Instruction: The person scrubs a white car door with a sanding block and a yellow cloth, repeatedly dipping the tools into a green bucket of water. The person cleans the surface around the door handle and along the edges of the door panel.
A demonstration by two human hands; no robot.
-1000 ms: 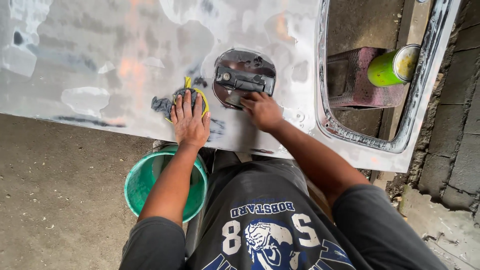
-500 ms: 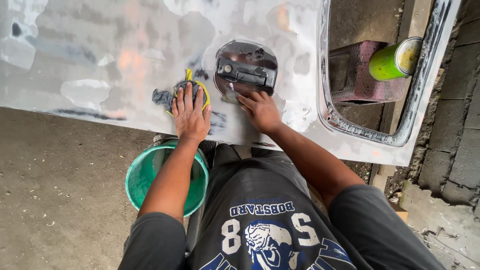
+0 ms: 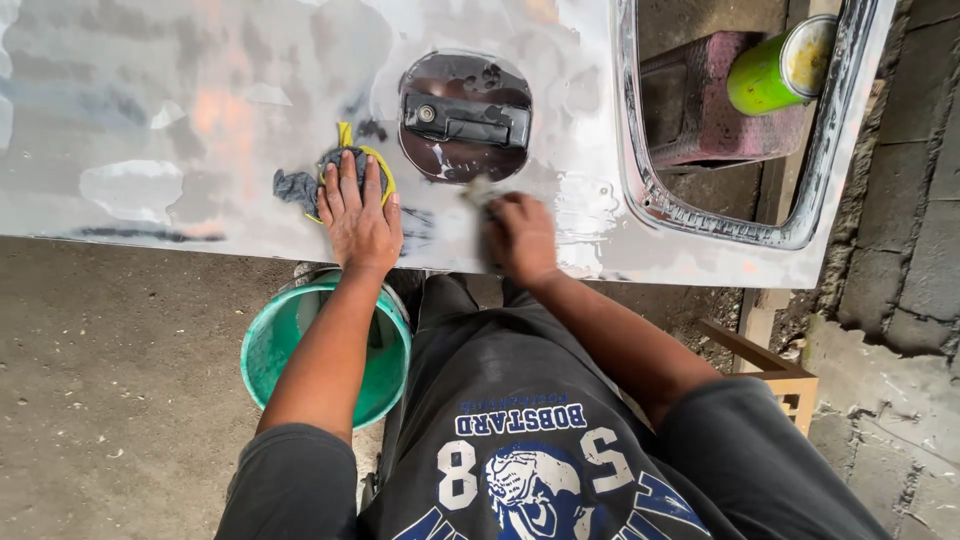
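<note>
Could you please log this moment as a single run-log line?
left hand: flat on grey-and-yellow cloth | right hand: blurred, rubbing silver car door panel below black door handle | green plastic bucket: underneath

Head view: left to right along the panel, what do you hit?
Grey rag → left hand on a yellow-edged pad → dark handle recess → right hand, blurred → window cutout frame → green can.
</note>
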